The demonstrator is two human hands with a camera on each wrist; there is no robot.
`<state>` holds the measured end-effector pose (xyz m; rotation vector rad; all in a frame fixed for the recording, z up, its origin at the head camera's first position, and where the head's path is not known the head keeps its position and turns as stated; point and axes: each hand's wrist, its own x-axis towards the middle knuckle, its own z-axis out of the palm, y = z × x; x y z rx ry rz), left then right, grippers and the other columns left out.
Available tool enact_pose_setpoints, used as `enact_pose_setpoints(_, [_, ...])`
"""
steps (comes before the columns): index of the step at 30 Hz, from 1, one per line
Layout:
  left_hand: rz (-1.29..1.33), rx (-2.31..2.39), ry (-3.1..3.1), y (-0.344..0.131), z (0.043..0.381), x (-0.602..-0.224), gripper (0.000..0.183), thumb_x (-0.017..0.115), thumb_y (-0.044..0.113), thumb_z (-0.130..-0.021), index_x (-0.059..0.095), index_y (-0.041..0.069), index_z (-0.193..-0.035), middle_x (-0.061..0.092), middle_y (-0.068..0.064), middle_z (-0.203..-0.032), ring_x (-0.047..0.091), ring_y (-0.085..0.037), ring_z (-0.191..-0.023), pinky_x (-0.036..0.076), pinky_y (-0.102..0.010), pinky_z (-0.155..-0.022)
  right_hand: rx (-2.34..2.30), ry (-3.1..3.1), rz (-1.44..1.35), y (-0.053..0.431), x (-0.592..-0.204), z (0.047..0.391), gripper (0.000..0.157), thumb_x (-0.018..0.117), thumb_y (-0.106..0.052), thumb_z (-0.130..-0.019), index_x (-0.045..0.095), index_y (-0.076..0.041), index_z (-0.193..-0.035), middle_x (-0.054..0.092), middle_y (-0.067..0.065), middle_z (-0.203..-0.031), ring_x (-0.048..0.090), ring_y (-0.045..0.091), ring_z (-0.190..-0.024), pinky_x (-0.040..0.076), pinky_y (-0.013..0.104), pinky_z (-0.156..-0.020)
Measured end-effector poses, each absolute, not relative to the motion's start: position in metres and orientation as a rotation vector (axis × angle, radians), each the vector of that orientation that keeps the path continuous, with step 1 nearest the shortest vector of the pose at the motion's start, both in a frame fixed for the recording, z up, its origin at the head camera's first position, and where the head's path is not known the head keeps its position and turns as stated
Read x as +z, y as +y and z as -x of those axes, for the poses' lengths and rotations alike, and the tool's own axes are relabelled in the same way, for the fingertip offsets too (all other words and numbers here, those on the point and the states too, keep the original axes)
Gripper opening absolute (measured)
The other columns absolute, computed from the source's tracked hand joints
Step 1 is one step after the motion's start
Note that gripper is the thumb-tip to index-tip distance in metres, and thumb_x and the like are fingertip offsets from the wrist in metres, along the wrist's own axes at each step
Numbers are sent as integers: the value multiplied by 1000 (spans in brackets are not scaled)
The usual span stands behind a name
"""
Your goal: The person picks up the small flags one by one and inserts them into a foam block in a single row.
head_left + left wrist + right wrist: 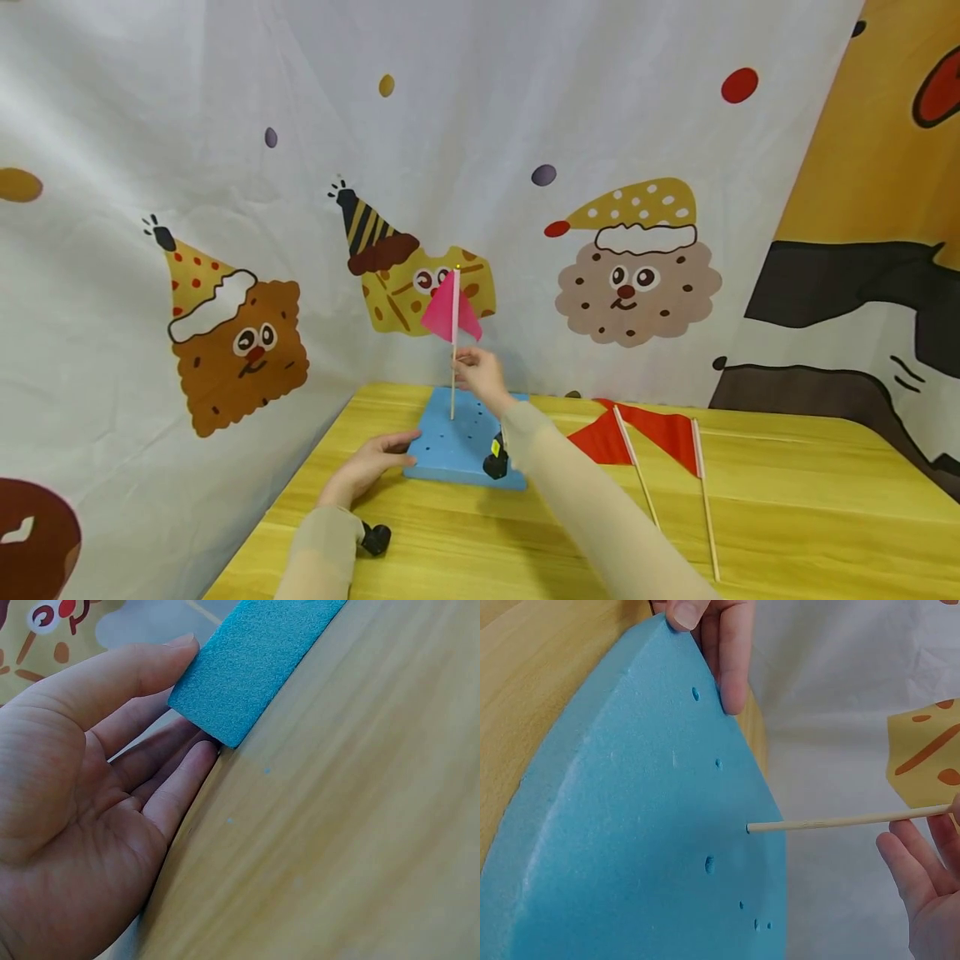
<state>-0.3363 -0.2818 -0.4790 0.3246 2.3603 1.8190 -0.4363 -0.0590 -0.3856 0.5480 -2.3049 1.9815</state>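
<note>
A blue foam board (457,454) dotted with small holes lies on the table. My right hand (480,375) pinches the thin wooden stick (817,823) of a pink flag (444,312), which stands nearly upright over the board. The stick's lower end meets one of the holes; how deep it goes, I cannot tell. At the board's left edge is my left hand (371,467), its thumb touching the near corner and its fairly straight fingers along the side, as the left wrist view (97,787) also shows.
Two red flags (603,439) on wooden sticks lie on the wood-grain table (787,492) right of the board, partly behind my right forearm. A white cloth (480,100) printed with cartoon snacks hangs behind the table and along its left side.
</note>
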Motion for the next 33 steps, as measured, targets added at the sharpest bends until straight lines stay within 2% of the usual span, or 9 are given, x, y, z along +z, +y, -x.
enact_pose_setpoints(4, [-331,1820,2362,-282,336,-480,59,72,17,-89,50,5,-142,39,-19,-149,34,-39,-137,29,-53,-110,1958,-2317,-557,-60,-387,437,17,64,-14,-96,68,-3,-108,67,11,-97,70,30,-84,59,38,-70])
enact_pose_setpoints(9, [-348,1813,2365,-282,336,-479,59,72,16,-89,49,4,-142,39,-19,-149,34,-39,-137,29,-53,-110,1977,-2305,-565,-58,-388,438,18,62,-11,-96,67,0,-110,66,14,-99,69,34,-87,56,49,-77])
enact_pose_setpoints(12, [-355,1811,2363,-281,335,-480,59,71,16,-89,49,3,-143,39,-20,-149,33,-40,-137,29,-54,-110,1990,-2301,-561,-57,-389,438,19,62,-11,-96,66,0,-111,66,17,-101,68,37,-89,55,51,-79])
enact_pose_setpoints(21, [-340,1822,2365,-281,337,-481,59,72,17,-89,50,4,-142,40,-20,-149,33,-40,-137,28,-55,-110,1898,-2321,-605,-58,-389,432,19,60,-8,-96,67,2,-111,68,18,-99,68,39,-89,58,44,-73])
enact_pose_setpoints(27, [-324,1830,2364,-280,336,-481,58,72,16,-89,51,3,-141,41,-20,-147,34,-40,-137,28,-54,-110,1781,-2380,-704,-56,-395,428,20,64,-12,-95,68,2,-108,70,8,-92,70,21,-79,57,33,-62])
enact_pose_setpoints(33, [-331,1822,2365,-282,336,-481,58,72,16,-89,50,3,-142,41,-21,-148,34,-39,-137,29,-53,-110,1749,-2461,-655,-59,-400,432,23,63,-18,-96,68,-1,-111,70,7,-98,69,21,-86,57,33,-65])
